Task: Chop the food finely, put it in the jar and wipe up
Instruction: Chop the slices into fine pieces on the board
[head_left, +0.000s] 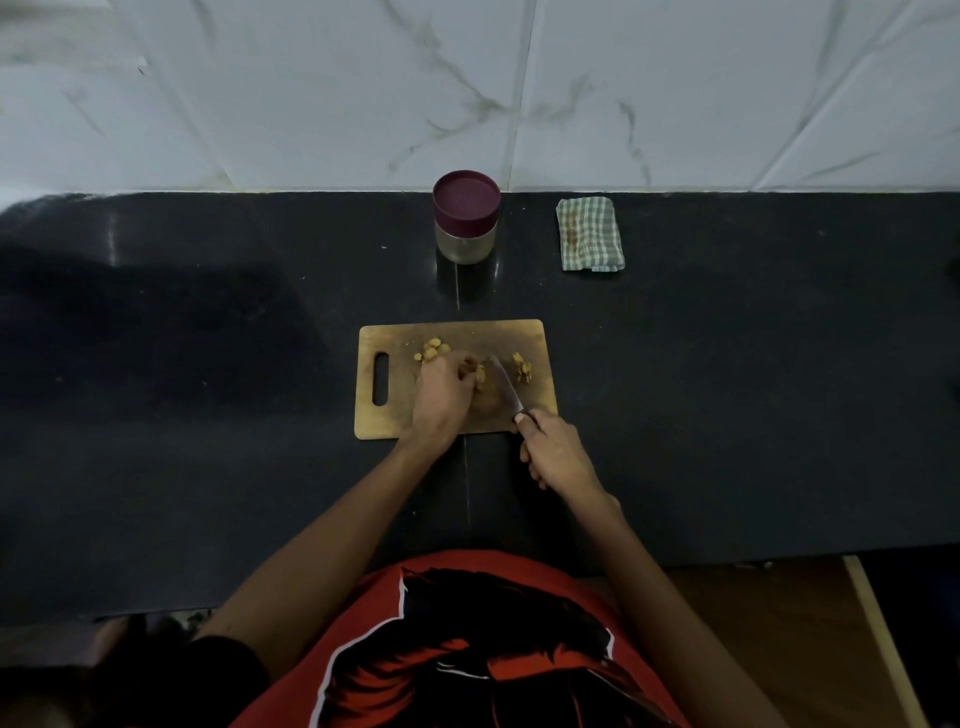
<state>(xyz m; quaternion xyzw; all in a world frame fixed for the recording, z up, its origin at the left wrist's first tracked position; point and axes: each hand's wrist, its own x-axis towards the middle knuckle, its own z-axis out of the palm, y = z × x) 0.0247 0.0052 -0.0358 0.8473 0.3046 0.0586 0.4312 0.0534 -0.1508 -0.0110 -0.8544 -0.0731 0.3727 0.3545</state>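
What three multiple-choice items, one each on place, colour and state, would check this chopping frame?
1. Where is the checked cloth?
A. Right of the jar
B. On the cutting board
C. Under the jar

2. What colour is the jar's lid?
A. Green
B. Maroon
C. White

3. What does the right hand do?
A. Lies flat
B. Holds the cloth
C. Grips the knife

Key: 1 A, it lies on the counter beside the jar; 2 B, the closed lid is maroon; 3 C, fingers wrap the handle while the left hand steadies the food.
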